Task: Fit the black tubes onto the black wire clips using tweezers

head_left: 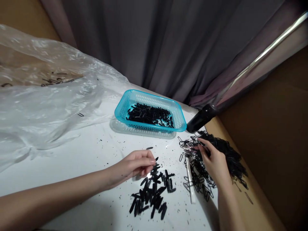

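Left hand (139,163) curled beside scattered black strips (150,197); right hand (215,160) was in among black loops (225,152). Blue basket (178,116) beyond held more strips.

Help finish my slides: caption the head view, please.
Left hand near black strips, right hand at black loops, blue basket beyond.
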Demonstrator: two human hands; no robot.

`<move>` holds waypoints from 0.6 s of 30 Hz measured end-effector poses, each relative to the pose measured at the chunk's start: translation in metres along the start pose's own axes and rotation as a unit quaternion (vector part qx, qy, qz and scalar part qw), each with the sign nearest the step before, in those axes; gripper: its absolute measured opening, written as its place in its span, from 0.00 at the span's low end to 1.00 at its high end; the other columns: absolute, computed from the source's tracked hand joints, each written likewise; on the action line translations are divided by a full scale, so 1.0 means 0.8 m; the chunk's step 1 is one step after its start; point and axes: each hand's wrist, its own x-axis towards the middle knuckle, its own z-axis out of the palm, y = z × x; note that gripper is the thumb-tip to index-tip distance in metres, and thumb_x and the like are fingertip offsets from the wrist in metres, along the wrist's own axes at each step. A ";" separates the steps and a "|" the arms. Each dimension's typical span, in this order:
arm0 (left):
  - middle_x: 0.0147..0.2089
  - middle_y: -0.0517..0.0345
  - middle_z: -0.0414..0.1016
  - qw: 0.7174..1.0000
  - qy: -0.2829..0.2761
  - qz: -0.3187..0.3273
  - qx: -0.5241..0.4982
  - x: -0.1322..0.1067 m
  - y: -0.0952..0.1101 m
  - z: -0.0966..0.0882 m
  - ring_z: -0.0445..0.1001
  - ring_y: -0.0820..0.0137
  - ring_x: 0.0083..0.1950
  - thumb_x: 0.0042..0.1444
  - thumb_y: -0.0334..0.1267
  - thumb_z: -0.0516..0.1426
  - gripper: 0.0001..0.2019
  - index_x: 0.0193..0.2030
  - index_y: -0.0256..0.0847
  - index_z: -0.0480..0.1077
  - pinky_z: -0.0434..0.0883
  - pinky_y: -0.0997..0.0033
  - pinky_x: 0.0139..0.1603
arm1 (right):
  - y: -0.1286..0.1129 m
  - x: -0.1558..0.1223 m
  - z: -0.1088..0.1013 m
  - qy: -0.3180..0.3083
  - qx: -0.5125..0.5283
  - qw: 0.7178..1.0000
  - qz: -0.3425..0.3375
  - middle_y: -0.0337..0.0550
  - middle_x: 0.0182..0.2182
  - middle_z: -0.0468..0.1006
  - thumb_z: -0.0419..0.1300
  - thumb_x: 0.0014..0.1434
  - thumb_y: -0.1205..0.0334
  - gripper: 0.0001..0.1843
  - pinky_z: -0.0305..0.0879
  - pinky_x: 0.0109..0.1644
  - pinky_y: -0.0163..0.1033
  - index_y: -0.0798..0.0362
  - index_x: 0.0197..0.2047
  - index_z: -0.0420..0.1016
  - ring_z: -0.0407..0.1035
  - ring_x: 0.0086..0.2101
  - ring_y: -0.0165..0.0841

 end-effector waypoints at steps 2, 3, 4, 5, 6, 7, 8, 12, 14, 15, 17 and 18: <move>0.23 0.65 0.65 1.000 -0.004 -0.003 0.002 0.000 0.000 0.000 0.56 0.76 0.25 0.53 0.49 0.66 0.18 0.31 0.39 0.65 0.52 0.73 0.27 | -0.002 -0.001 -0.001 0.028 0.000 1.000 -0.003 0.44 0.29 0.83 0.59 0.61 0.45 0.21 0.61 0.27 0.35 0.51 0.47 0.80 0.64 0.19 0.31; 0.23 0.66 0.65 1.000 -0.005 -0.005 0.005 0.000 0.000 0.000 0.56 0.76 0.24 0.52 0.49 0.66 0.18 0.31 0.39 0.65 0.52 0.73 0.27 | -0.004 -0.001 -0.002 0.048 0.000 0.999 -0.004 0.45 0.30 0.83 0.60 0.61 0.44 0.20 0.62 0.30 0.35 0.51 0.45 0.80 0.67 0.22 0.32; 0.23 0.66 0.65 1.000 -0.007 -0.008 0.008 0.000 0.001 -0.001 0.56 0.76 0.24 0.51 0.50 0.67 0.19 0.31 0.40 0.65 0.52 0.73 0.27 | -0.006 -0.002 -0.003 0.069 0.000 0.998 -0.004 0.46 0.31 0.82 0.60 0.61 0.43 0.20 0.63 0.32 0.35 0.52 0.42 0.80 0.68 0.25 0.33; 0.23 0.66 0.65 1.000 -0.008 -0.010 0.011 0.001 0.001 -0.001 0.56 0.76 0.24 0.50 0.50 0.68 0.20 0.31 0.40 0.64 0.51 0.73 0.26 | -0.009 -0.003 -0.005 0.090 0.000 0.996 -0.002 0.46 0.32 0.82 0.60 0.61 0.42 0.21 0.63 0.32 0.35 0.53 0.40 0.80 0.68 0.26 0.33; 0.23 0.66 0.65 1.000 -0.007 -0.010 0.013 0.001 0.001 -0.001 0.56 0.76 0.24 0.49 0.51 0.68 0.21 0.31 0.40 0.64 0.50 0.73 0.26 | -0.011 -0.003 -0.006 0.105 0.001 0.994 0.002 0.46 0.32 0.82 0.60 0.61 0.42 0.22 0.62 0.31 0.35 0.53 0.39 0.80 0.67 0.25 0.33; 0.23 0.66 0.65 1.000 -0.005 -0.009 0.013 0.001 0.001 -0.001 0.55 0.76 0.24 0.49 0.51 0.69 0.21 0.31 0.40 0.64 0.50 0.73 0.26 | -0.012 -0.004 -0.007 0.113 0.001 0.994 0.008 0.46 0.32 0.82 0.58 0.63 0.41 0.22 0.60 0.29 0.35 0.53 0.40 0.80 0.65 0.23 0.31; 0.23 0.66 0.65 1.000 -0.003 -0.009 0.013 0.001 0.001 -0.002 0.55 0.76 0.24 0.49 0.51 0.69 0.21 0.31 0.40 0.64 0.50 0.73 0.26 | -0.013 -0.004 -0.007 0.113 0.003 0.993 0.014 0.46 0.33 0.83 0.56 0.64 0.41 0.23 0.58 0.26 0.35 0.53 0.42 0.80 0.61 0.20 0.29; 0.23 0.66 0.65 1.000 -0.005 -0.013 0.008 0.000 -0.001 -0.003 0.56 0.77 0.24 0.50 0.50 0.69 0.21 0.32 0.40 0.64 0.51 0.74 0.26 | -0.003 -0.003 -0.004 0.076 -0.002 0.997 0.012 0.47 0.35 0.85 0.51 0.68 0.45 0.24 0.54 0.21 0.35 0.52 0.54 0.75 0.53 0.14 0.27; 0.23 0.66 0.65 1.000 -0.007 -0.012 0.008 0.000 -0.001 -0.003 0.56 0.77 0.24 0.50 0.50 0.69 0.21 0.32 0.39 0.64 0.51 0.74 0.26 | 0.005 -0.001 -0.002 0.076 -0.011 0.997 0.010 0.45 0.30 0.83 0.55 0.65 0.45 0.22 0.56 0.23 0.35 0.52 0.51 0.76 0.54 0.15 0.28; 0.23 0.66 0.65 1.000 -0.007 -0.013 0.009 0.000 -0.001 -0.004 0.56 0.77 0.24 0.50 0.50 0.69 0.21 0.32 0.39 0.64 0.51 0.74 0.26 | 0.008 0.001 -0.002 0.086 -0.013 0.996 0.008 0.43 0.28 0.82 0.58 0.63 0.45 0.21 0.57 0.24 0.35 0.52 0.49 0.77 0.56 0.17 0.28; 0.22 0.66 0.65 1.000 -0.006 -0.016 0.013 -0.001 0.001 -0.003 0.57 0.76 0.24 0.49 0.51 0.70 0.21 0.32 0.39 0.64 0.51 0.74 0.26 | 0.010 0.003 -0.003 0.121 -0.014 0.993 -0.005 0.42 0.29 0.78 0.61 0.60 0.44 0.19 0.60 0.29 0.35 0.51 0.43 0.77 0.61 0.21 0.30; 0.22 0.66 0.65 1.000 -0.004 -0.016 0.014 -0.001 0.002 -0.002 0.57 0.76 0.25 0.49 0.51 0.70 0.22 0.31 0.39 0.65 0.52 0.74 0.26 | 0.009 0.004 -0.003 0.141 -0.014 0.990 -0.014 0.42 0.31 0.76 0.62 0.60 0.44 0.18 0.61 0.31 0.36 0.52 0.41 0.77 0.62 0.23 0.31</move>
